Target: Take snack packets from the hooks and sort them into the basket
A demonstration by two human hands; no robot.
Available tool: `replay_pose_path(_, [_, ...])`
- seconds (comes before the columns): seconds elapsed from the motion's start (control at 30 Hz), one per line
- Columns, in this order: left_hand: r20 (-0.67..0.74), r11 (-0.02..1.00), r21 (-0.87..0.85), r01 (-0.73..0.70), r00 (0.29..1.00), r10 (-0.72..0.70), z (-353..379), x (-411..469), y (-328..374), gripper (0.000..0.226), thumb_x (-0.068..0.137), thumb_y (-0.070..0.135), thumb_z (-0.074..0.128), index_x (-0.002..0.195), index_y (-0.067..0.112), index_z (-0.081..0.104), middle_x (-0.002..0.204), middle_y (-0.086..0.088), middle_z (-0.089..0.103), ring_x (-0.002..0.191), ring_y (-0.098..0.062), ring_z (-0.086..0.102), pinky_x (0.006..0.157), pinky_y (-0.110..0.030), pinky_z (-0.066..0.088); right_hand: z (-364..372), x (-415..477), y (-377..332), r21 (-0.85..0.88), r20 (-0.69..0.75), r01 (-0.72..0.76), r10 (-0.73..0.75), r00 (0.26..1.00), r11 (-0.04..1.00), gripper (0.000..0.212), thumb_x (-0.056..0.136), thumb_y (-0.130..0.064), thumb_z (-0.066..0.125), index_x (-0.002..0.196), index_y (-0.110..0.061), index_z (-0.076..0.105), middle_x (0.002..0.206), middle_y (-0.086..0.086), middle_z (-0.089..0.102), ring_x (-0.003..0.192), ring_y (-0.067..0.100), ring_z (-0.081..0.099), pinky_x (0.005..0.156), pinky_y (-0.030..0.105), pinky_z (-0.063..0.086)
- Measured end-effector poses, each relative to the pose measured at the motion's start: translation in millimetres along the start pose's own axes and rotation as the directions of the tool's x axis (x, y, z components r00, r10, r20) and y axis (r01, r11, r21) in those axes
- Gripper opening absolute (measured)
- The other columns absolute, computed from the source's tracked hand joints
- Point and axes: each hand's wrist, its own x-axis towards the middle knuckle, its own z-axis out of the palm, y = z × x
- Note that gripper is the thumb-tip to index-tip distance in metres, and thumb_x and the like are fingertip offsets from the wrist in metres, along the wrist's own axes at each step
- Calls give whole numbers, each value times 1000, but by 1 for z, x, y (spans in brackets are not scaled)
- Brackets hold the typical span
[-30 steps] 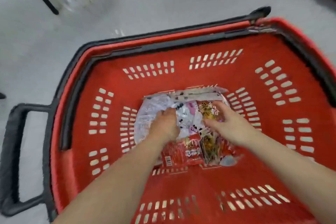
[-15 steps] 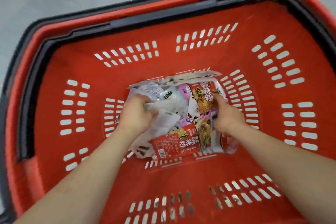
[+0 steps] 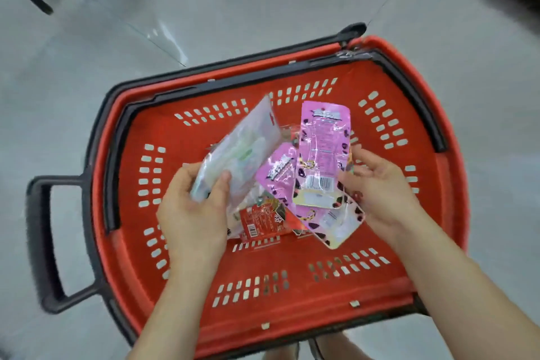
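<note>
over a red basket [image 3: 438, 199] on a shop floor, a person's 2 bare hands sort snack packets. nearest the camera, the left hand [image 3: 193, 213] grips the lower end of a pale packet [image 3: 236, 152], thumb curled across its face. the packet's long axis runs up and away toward the basket's far left side. level with it, the right hand [image 3: 380, 193] pinches a fan of pink packets [image 3: 321, 152] by their near right edges. the tallest stands almost upright and a lower one splays toward the wrist; at least 3 show, and the exact count cannot be told. below and between both hands, red packets [image 3: 260, 221] lie flat on the basket floor, partly covered in view by the held bundles. both bundles hang above the basket's middle. a drop looks to turn on each hand's own side: the pale packet sits nearer the left wall, the pink fan nearer the right, with the red pile between them. beyond the left wall juts a black handle [image 3: 41, 242], and grey floor [image 3: 263, 9] spreads past the far rim.
</note>
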Motion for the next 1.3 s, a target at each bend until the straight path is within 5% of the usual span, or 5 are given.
replay_pose_path(0.37, [-96,978,-170,-124,989,109,-144,-80,210,21,86,16,68,77,32,57,70,14,63,59,-1,56,52,-11,40,64,-215,-148,-291,-70,366,-401,914,884,77,79,17,49,123,-47,52,76,8,57,55,19,46,47,31,42])
replay_pose_path(0.53, [74,801,113,-588,809,584,-177,-137,273,22,77,27,57,99,31,56,88,11,69,77,-5,60,63,-17,44,91,-299,-216,-121,43,342,-339,940,932,32,88,1,54,84,-23,76,71,-6,71,57,11,58,58,27,46])
replay_pose_path(0.77, [245,689,242,-683,730,637,-198,-183,321,43,64,10,68,105,21,62,94,7,70,84,-6,59,65,-20,47,69,-367,-270,122,222,192,-216,951,974,14,89,-17,65,95,-5,70,89,12,75,81,24,72,67,31,54])
replay_pose_path(0.93, [471,908,-43,-417,793,387,-229,-217,364,57,76,9,58,130,26,59,145,17,43,132,11,34,110,-9,23,46,-381,-295,-42,135,314,-306,942,948,19,88,0,63,82,-16,70,80,3,75,83,26,71,78,40,55])
replay_pose_path(1.3, [142,965,207,-161,981,133,-328,-213,433,62,67,53,79,122,42,55,107,6,59,96,-10,58,80,-26,47,37,-449,-380,-161,569,541,-370,734,825,18,87,-5,66,101,-15,72,95,1,76,90,21,73,81,40,57])
